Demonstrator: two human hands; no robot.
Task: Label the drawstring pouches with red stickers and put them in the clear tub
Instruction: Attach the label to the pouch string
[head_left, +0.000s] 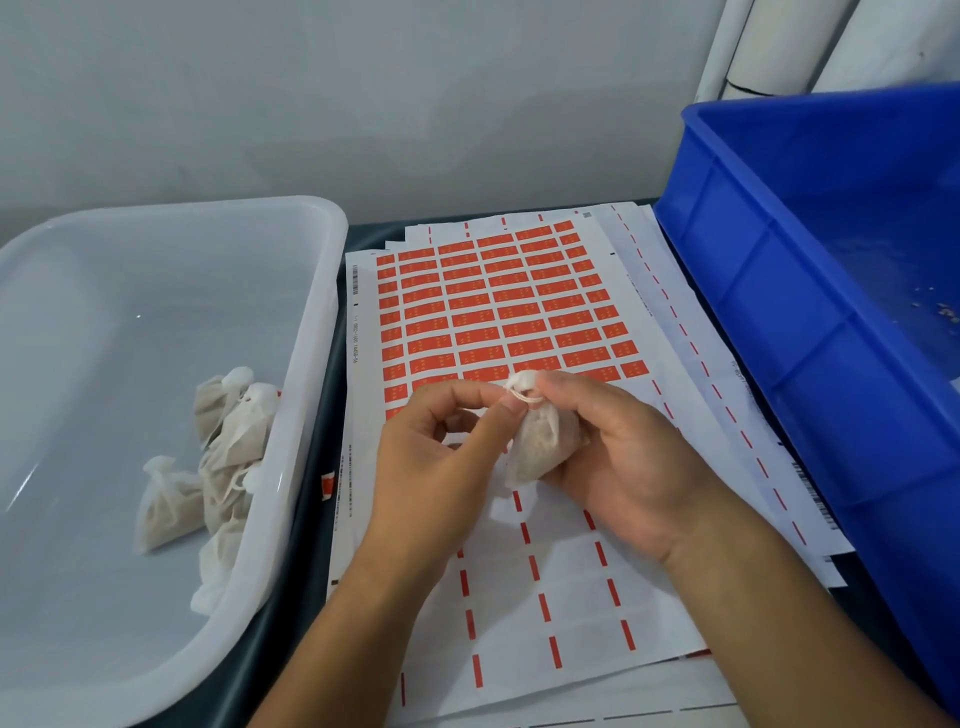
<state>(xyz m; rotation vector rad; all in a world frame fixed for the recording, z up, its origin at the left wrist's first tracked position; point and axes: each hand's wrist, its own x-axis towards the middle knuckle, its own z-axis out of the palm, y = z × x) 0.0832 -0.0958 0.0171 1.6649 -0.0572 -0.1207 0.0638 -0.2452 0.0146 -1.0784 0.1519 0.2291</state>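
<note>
A small white drawstring pouch (540, 441) with brownish filling is held above the sticker sheet (498, 306). My right hand (628, 462) grips its body, fingers curled round it. My left hand (441, 457) pinches the pouch's tied neck and cord between thumb and fingertips. The sheet carries rows of red stickers; its near rows are bare backing. The clear tub (317, 332) stands at the left and holds several pouches (218, 467) piled against its right wall.
A blue plastic crate (789, 322) stands at the right, tilted over the paper's edge, with a few crumbs inside. More used backing sheets (727, 395) lie under the top sheet. A grey wall rises close behind the table.
</note>
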